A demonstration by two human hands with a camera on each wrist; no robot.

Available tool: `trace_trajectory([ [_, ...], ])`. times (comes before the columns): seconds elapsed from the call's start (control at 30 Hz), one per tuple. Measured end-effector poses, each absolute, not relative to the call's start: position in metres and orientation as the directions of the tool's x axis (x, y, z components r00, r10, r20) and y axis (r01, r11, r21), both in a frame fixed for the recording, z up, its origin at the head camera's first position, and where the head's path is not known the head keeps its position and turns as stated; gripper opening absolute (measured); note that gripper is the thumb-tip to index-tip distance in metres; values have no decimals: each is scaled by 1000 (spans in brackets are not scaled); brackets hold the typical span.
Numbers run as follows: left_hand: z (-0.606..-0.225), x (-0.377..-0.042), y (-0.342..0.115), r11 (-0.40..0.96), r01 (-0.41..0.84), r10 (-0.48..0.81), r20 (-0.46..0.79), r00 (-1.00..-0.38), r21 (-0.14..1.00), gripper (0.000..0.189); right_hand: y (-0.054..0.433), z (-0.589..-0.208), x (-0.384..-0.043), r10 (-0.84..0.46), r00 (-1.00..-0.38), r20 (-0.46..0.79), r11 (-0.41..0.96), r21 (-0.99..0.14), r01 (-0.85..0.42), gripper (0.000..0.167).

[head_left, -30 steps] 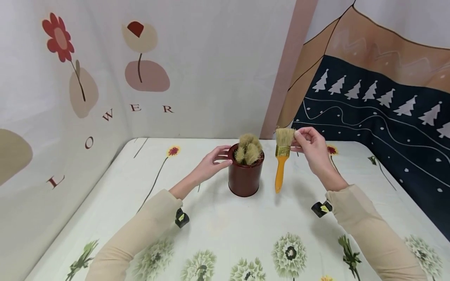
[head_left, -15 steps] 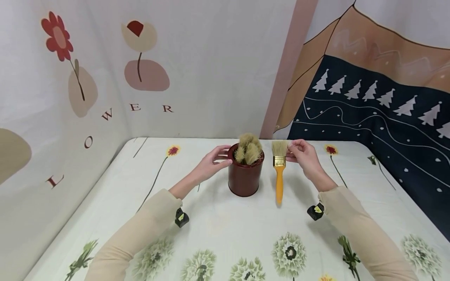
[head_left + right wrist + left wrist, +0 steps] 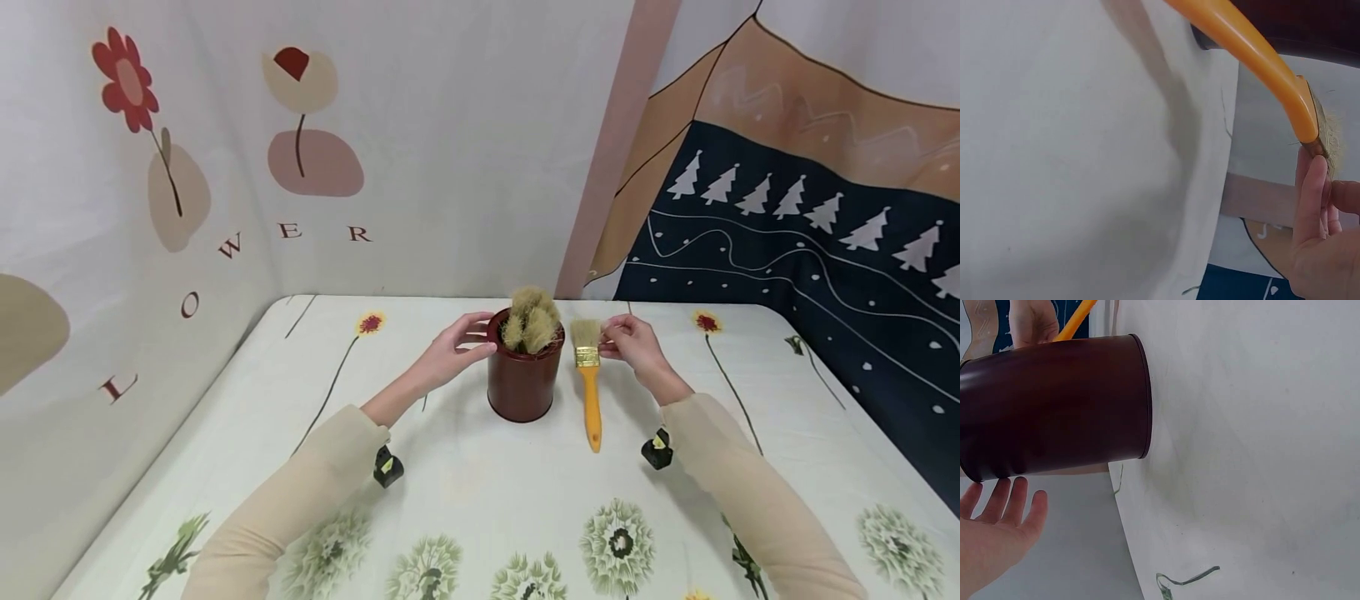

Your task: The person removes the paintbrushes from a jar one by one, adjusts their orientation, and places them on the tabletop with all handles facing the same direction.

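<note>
A reddish-brown cylindrical can [image 3: 522, 387] stands upright on the table, with fuzzy tan bristle tufts [image 3: 531, 321] sticking out of its top. My left hand [image 3: 454, 346] rests at the can's left rim, fingers spread and relaxed; the left wrist view shows the fingertips [image 3: 1017, 487] right against its side. Just right of the can, my right hand [image 3: 632, 346] pinches a paintbrush [image 3: 592, 408] between thumb and fingers at the bristle and metal-band end. Its orange handle [image 3: 1260, 62] points down toward the table, bristles up.
A white flower-printed cloth [image 3: 465, 508] covers the table. Behind it hangs a pale curtain [image 3: 465, 167] with printed flowers and letters, and a dark panel with tree prints [image 3: 750, 225] hangs at the right.
My right hand has lowered the paintbrush and brought it leftward, closer to the can. The left hand and the can have stayed in place.
</note>
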State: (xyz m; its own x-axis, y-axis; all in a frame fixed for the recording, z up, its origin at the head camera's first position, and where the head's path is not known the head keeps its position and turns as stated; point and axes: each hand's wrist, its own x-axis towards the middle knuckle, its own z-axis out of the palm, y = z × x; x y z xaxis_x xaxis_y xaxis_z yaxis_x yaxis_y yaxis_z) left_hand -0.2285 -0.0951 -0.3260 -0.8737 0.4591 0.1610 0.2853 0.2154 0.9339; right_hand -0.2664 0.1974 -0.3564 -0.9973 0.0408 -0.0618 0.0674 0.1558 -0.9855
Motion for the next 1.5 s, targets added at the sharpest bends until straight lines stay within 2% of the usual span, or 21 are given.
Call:
trace_trajectory([
  [0.43, -325, -227, -94, 226, 281, 455, 154, -877, 933, 50, 197, -383, -284, 39, -987, -155, 258, -953, 160, 17],
  [1.0, -327, -229, -96, 200, 297, 473, 174, -864, 933, 49, 206, -395, -287, 77, -966, -248, 400, -879, 257, 27],
  [1.27, -326, -228, -95, 215, 299, 471, 169, -866, 930, 49, 211, -394, -281, 64, -977, -206, 500, -840, 210, 25],
  [1.4, -325, -228, -95, 219, 297, 470, 167, -867, 929, 50, 217, -392, -280, 55, -990, -131, 581, -802, 139, 25],
  [1.5, -324, -227, -95, 218, 298, 470, 168, -867, 929, 49, 229, -406, -291, 55, -998, -37, 643, -763, 64, 24],
])
